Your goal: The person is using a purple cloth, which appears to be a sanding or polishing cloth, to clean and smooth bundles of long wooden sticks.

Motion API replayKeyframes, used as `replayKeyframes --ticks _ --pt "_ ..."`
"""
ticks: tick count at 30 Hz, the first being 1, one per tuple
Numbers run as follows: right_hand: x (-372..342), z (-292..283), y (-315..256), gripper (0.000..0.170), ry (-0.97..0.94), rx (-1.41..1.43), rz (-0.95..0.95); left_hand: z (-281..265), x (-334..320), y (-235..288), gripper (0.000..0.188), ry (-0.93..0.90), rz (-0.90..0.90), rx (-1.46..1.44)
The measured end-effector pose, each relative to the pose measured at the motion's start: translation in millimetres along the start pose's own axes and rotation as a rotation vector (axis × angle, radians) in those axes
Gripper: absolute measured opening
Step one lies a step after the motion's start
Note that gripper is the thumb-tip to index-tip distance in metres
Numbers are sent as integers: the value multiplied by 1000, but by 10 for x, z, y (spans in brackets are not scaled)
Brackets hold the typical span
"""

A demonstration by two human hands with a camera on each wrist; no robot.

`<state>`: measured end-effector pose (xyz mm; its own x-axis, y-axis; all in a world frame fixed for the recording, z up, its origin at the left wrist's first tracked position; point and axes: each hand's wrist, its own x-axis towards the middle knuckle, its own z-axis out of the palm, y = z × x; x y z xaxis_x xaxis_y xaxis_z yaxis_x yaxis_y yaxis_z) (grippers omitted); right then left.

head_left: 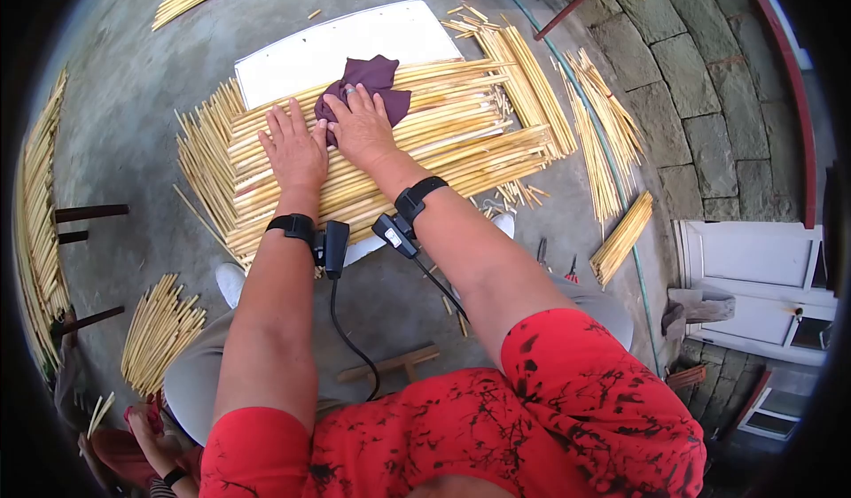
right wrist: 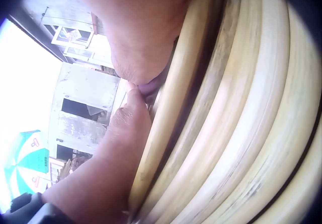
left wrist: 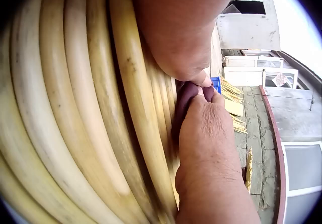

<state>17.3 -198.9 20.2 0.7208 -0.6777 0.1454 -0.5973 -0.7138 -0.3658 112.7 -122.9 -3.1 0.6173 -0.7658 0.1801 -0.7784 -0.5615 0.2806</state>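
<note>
Rests right grip (head_left: 362, 133), spread, on purple cloth (head_left: 381, 74) atop row of sticks (head_left: 443, 126). Lays left grip (head_left: 299, 154), likewise spread, on sticks just beside cloth.

White board (head_left: 341, 46) under a layer of yellow sticks (head_left: 448, 135), grey floor (head_left: 115, 135) under stick bundles (head_left: 164, 334).

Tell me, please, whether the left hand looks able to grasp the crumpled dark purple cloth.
Probably yes: the left hand lies close beside the cloth, apparently unobstructed, though the right hand rests on part of it.
</note>
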Motion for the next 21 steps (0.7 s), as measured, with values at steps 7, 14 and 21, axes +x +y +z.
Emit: replayKeyframes --ticks 7,14,21 --pt "39 -569 1151 47 31 -160 371 -29 -12 47 60 -35 20 132" --pt "203 -409 879 37 119 -113 312 -46 6 82 61 -113 2 139" --pt "289 -32 53 40 23 16 -73 -68 19 99 63 -128 -12 244"
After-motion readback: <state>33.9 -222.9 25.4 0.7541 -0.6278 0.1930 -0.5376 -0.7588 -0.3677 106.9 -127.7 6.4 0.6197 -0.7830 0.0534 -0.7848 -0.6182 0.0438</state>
